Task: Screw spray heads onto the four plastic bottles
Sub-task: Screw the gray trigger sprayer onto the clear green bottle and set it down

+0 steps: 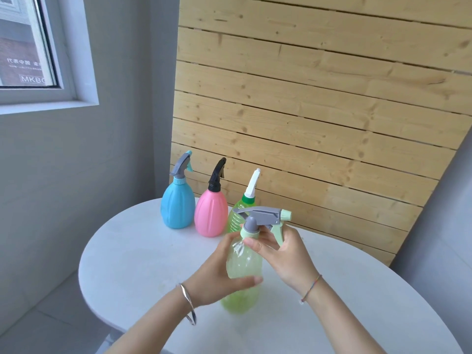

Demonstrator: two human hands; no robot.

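Observation:
A pale green translucent bottle (pixel 244 267) stands on the white table (pixel 143 256) in the middle. My left hand (pixel 217 274) wraps around its body. A grey and pale green spray head (pixel 265 217) sits on its neck, and my right hand (pixel 283 254) grips the collar and trigger. At the back stand a blue bottle (pixel 178 205) with a grey spray head, a pink bottle (pixel 211 213) with a black spray head, and a green bottle (pixel 236 218) with a white spray head, partly hidden behind the held one.
A slanted wooden slat panel (pixel 319 98) leans behind the table. A grey wall with a window (pixel 25 47) is on the left. The table's round edge drops off to the floor at the left.

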